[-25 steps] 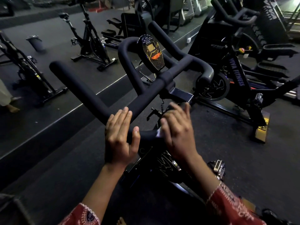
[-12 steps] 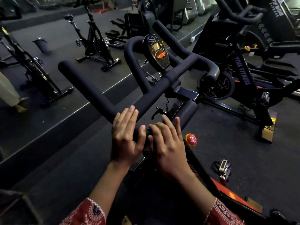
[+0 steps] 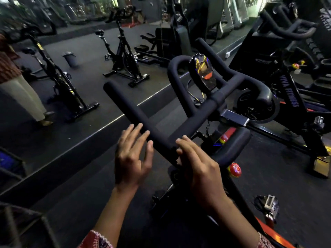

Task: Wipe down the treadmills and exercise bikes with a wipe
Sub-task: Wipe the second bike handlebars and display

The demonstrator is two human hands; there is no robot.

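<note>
Dark gym floor [image 3: 286,167]; matte black foam handlebar [image 3: 129,107], left hand [image 3: 133,158] spread loose, right hand [image 3: 198,169] resting straight fingers on it.

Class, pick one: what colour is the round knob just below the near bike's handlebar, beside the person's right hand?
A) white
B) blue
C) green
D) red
D: the round knob, beside the right hand and under the handlebar, is plainly red.
</note>
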